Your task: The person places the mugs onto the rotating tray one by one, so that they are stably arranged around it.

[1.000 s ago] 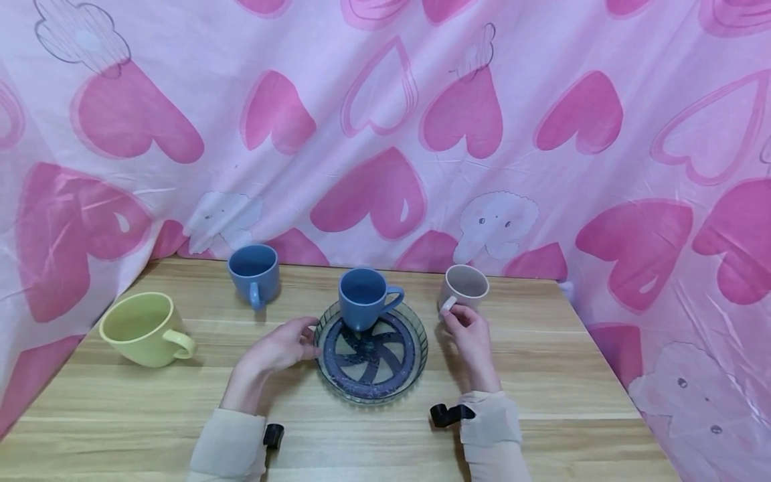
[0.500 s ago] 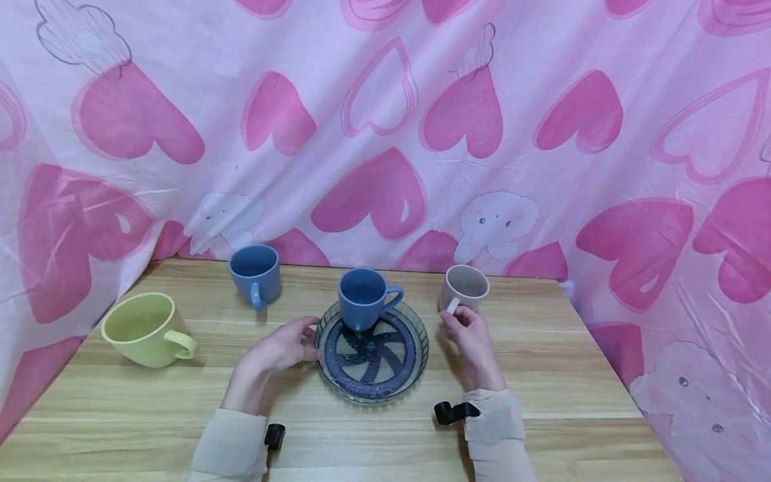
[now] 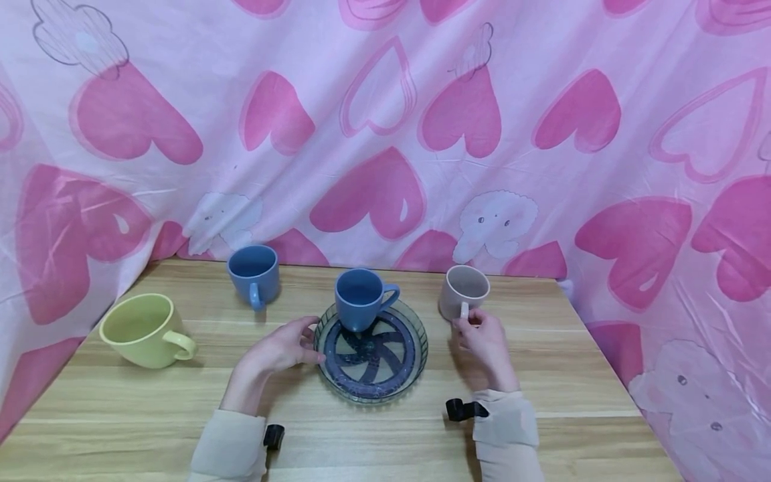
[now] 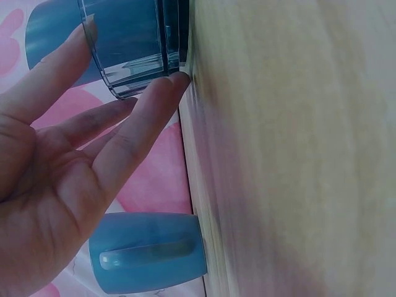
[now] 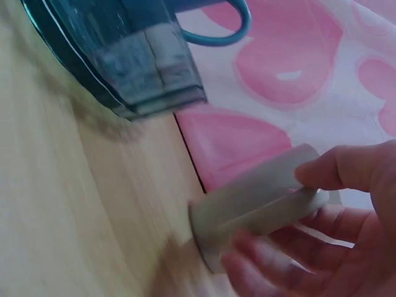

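In the head view my left hand (image 3: 279, 348) is at the left side of a clear glass dish (image 3: 419, 375) with a dark swirl pattern. Its fingers (image 4: 133, 136) are spread loosely along the dish's outer side and touch it, not curled round it. On the back of the dish stands an upright blue mug (image 3: 357, 304), handle to the right. My right hand (image 3: 486, 340) pinches the handle of a pale grey-pink mug (image 3: 453, 298), upright on the table. In the right wrist view the thumb lies over that handle, and the lower fingers are blurred.
A second blue mug (image 3: 249, 274) stands at the back left. Nearer and further left is a wide yellow-green mug (image 3: 147, 335), handle to the right. The wooden table (image 3: 337, 448) ends at a pink heart-print cloth (image 3: 373, 201) behind and beside it.
My right hand has moved slightly right, turning the pale mug so its handle now points toward me instead of front-left. The blue mug on the dish sits slightly further left; my left hand stays nearly still.
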Tool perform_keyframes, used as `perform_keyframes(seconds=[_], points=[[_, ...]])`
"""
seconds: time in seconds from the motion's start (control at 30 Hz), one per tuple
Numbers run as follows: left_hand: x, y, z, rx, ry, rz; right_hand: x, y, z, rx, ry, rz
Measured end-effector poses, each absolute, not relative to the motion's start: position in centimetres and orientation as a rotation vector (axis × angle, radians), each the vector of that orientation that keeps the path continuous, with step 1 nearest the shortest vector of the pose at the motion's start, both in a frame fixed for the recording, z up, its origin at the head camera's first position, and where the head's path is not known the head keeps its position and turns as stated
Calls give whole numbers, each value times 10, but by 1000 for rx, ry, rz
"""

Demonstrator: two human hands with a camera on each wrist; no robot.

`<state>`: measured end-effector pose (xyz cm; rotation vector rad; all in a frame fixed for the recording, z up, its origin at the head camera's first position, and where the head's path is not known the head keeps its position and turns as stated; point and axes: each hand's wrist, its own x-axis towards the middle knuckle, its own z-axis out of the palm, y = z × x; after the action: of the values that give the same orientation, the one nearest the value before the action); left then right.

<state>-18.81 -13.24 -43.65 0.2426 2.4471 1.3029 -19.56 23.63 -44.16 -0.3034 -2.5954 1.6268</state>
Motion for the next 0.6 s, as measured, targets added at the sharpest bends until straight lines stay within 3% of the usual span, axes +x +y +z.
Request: perform_keyframes(seconds=[0.6], points=[[-187,-132,-438,314,2445,1306,-195,263,-451,-307,-2513,1548]])
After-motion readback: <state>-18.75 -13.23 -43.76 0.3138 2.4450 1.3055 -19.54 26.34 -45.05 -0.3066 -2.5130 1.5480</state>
